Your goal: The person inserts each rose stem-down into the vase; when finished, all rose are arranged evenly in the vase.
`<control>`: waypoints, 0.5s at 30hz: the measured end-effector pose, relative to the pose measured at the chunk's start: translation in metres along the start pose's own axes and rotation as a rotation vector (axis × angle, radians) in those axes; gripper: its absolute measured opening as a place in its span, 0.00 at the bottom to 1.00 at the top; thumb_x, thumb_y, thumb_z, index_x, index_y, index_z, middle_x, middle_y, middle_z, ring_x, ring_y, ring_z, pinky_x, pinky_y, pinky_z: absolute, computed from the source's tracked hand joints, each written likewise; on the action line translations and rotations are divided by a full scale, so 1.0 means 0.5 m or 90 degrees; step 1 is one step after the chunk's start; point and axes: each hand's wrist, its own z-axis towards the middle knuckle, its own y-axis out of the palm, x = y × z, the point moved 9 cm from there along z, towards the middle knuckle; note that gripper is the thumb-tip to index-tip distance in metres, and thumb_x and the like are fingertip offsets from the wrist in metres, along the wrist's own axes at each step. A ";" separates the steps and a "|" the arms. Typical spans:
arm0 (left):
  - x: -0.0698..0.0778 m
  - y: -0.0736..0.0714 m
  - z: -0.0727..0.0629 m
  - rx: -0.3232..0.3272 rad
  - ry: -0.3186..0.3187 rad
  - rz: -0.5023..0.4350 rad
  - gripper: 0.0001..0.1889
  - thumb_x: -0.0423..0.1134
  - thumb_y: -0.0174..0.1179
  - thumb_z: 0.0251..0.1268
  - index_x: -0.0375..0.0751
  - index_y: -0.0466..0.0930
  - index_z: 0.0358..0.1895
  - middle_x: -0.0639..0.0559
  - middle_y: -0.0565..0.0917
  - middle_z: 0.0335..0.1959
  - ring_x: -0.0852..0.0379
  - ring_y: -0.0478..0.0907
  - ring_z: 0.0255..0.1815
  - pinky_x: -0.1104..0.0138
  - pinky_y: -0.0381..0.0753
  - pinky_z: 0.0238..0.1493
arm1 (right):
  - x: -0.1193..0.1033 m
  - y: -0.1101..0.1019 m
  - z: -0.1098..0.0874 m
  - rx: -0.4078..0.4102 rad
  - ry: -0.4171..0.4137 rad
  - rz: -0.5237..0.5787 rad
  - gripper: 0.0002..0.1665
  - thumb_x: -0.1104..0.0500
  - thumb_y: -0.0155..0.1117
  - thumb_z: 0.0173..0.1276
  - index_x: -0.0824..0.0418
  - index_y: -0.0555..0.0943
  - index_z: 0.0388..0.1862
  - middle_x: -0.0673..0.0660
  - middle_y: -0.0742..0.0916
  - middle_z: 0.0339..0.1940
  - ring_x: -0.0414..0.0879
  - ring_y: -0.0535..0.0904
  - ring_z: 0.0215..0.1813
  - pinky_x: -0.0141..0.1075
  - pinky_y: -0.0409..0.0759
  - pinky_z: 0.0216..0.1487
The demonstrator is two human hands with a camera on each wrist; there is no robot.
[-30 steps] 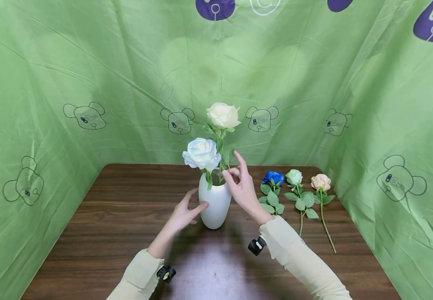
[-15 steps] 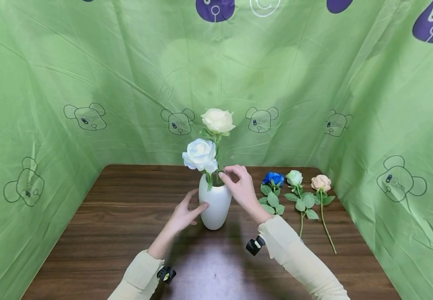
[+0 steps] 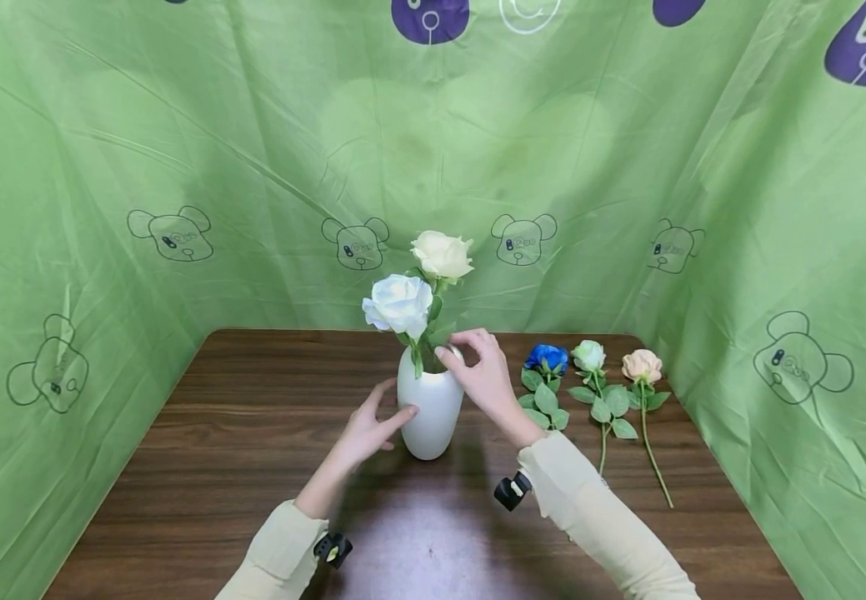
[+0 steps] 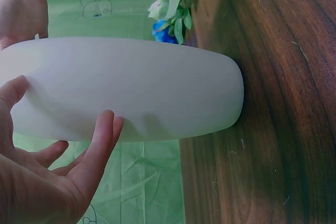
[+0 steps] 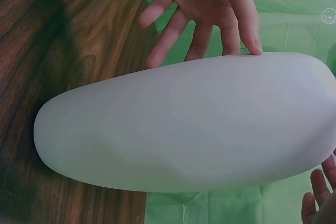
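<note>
A white vase [image 3: 429, 417] stands upright on the wooden table. In its mouth are a pale blue-white rose [image 3: 399, 305], leaning left, and a cream rose [image 3: 443, 254] behind it. My left hand [image 3: 363, 427] is at the vase's left side, thumb touching its front; in the left wrist view its spread, mostly straight fingers [image 4: 102, 135] lie along the white wall. At the right of the mouth, my right hand [image 3: 487, 375] pinches the cream rose's stem between thumb and curled fingers; the fingertip contact is partly hidden. The right wrist view shows mostly the vase's side.
Right of the vase lie a blue rose [image 3: 546, 358], a pale green-white rose [image 3: 588, 357] and a peach rose [image 3: 642, 365], stems toward the front. Green printed cloth [image 3: 267, 167] walls the table [image 3: 252, 375] at the back and sides.
The cream rose has sunk lower into the vase, swaying left and then back right. My right index finger, raised earlier, has curled in at the mouth. The left hand and vase have stayed put.
</note>
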 end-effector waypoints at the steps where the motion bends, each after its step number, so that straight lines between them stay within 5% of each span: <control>1: 0.006 0.001 -0.003 -0.003 -0.002 -0.004 0.35 0.51 0.61 0.54 0.48 0.57 0.64 0.37 0.68 0.53 0.37 0.75 0.40 0.61 0.80 0.21 | 0.000 -0.003 0.000 0.004 0.004 0.013 0.17 0.46 0.62 0.57 0.56 0.79 0.40 0.47 0.78 0.36 0.42 0.69 0.43 0.40 0.70 0.41; 6: 0.031 0.002 -0.015 -0.009 -0.011 -0.007 0.34 0.47 0.60 0.55 0.46 0.57 0.64 0.37 0.68 0.53 0.37 0.75 0.40 0.60 0.80 0.22 | -0.030 -0.017 0.009 0.016 0.001 0.057 0.19 0.52 0.58 0.63 0.60 0.77 0.49 0.52 0.80 0.35 0.47 0.71 0.44 0.42 0.71 0.41; 11: 0.034 0.001 -0.016 -0.006 -0.008 -0.003 0.33 0.48 0.60 0.55 0.46 0.57 0.64 0.38 0.69 0.52 0.37 0.75 0.40 0.61 0.80 0.22 | -0.028 -0.009 0.029 0.007 -0.001 0.049 0.15 0.54 0.58 0.63 0.61 0.81 0.42 0.52 0.79 0.33 0.43 0.72 0.40 0.37 0.73 0.37; 15: 0.068 0.002 -0.034 -0.012 -0.010 0.010 0.32 0.44 0.59 0.58 0.42 0.56 0.64 0.35 0.68 0.53 0.38 0.75 0.40 0.61 0.80 0.23 | -0.019 -0.001 0.034 0.007 0.005 0.039 0.13 0.55 0.61 0.60 0.62 0.83 0.37 0.51 0.79 0.32 0.43 0.73 0.37 0.36 0.74 0.36</control>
